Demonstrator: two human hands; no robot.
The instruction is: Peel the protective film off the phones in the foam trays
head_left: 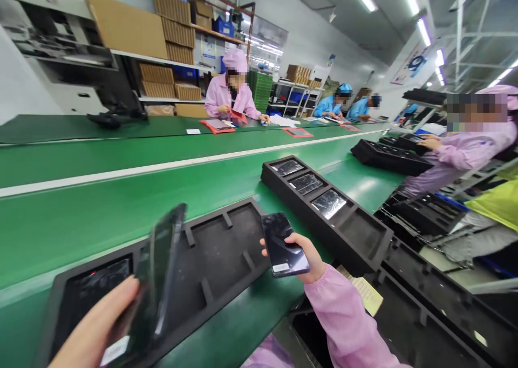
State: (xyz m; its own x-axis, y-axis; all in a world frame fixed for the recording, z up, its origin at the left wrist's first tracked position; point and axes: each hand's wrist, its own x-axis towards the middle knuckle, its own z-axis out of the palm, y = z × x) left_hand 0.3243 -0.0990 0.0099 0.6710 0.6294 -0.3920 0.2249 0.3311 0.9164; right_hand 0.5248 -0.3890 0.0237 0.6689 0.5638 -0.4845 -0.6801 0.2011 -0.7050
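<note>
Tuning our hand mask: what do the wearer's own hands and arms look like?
The left hand and right hand are both bare, no gloves visible. On the right, a loose, light-pink sleeve gathers at the wrist, with no visible markings. No sleeve shows on the left within frame.

Glossy phone (279,241), matt tray (224,246), cloth sleeve (350,317)

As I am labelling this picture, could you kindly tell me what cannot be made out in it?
In the head view:
Dark device in the left hand: surface details blurred.
Left hand: most fingers hidden behind that device; wrist cut off by the bottom edge.
White label on the phone in the right hand: print too small.
Yellow paper: partly covered by the pink sleeve.
</note>
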